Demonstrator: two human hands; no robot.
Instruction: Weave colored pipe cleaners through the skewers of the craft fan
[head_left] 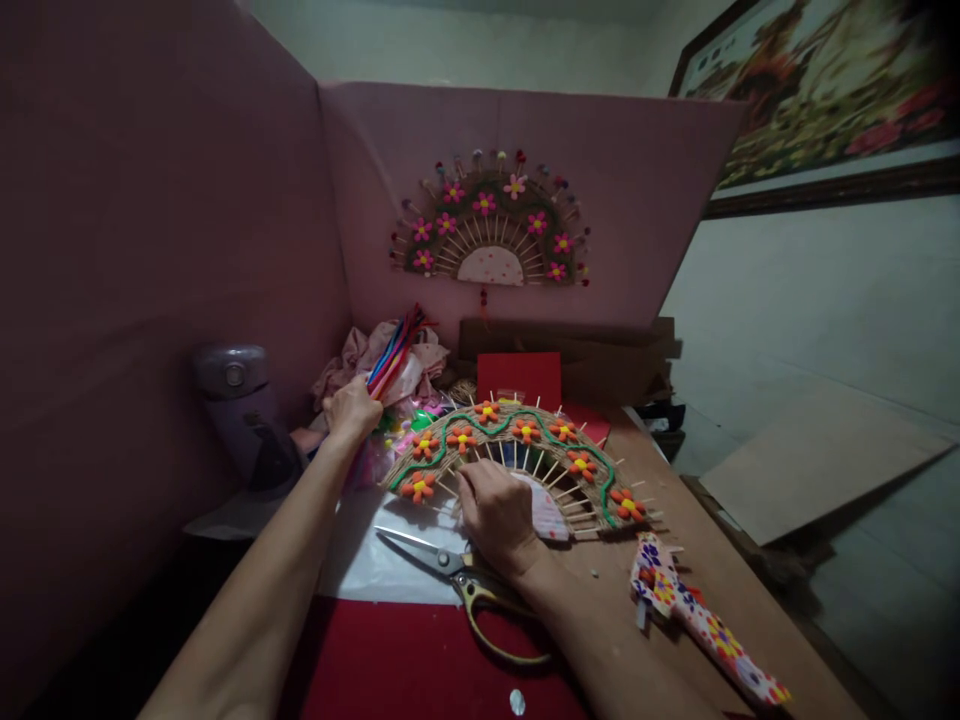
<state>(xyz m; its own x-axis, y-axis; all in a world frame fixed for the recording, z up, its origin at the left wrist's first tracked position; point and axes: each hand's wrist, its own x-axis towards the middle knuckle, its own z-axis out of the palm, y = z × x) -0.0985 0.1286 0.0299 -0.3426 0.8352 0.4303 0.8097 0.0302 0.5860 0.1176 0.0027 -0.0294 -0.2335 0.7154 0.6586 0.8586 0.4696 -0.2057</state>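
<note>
My left hand [352, 405] is closed around a bundle of pipe cleaners [396, 352] in blue, red and pink, raised over the craft supplies at the back left. A craft fan [495, 428] of twine woven over thin sticks lies on the table, with orange felt-like flowers and a wavy green strip. My right hand [495, 510] is curled at the fan's lower left part, beside its pale dotted centre [547, 515]. Its fingertips are hidden, so what they hold cannot be seen. Scissors [454, 570] with bronze handles lie partly beneath my right wrist, blades slightly apart.
A flower-patterned glue gun [697, 610] lies at the right. A second fan [487, 215] with pink flowers hangs on the pink board [637, 180] behind. A lidded bottle [240, 410] stands left. Red card [517, 375], crumpled cloth [341, 365] and a red sheet [382, 650] are around.
</note>
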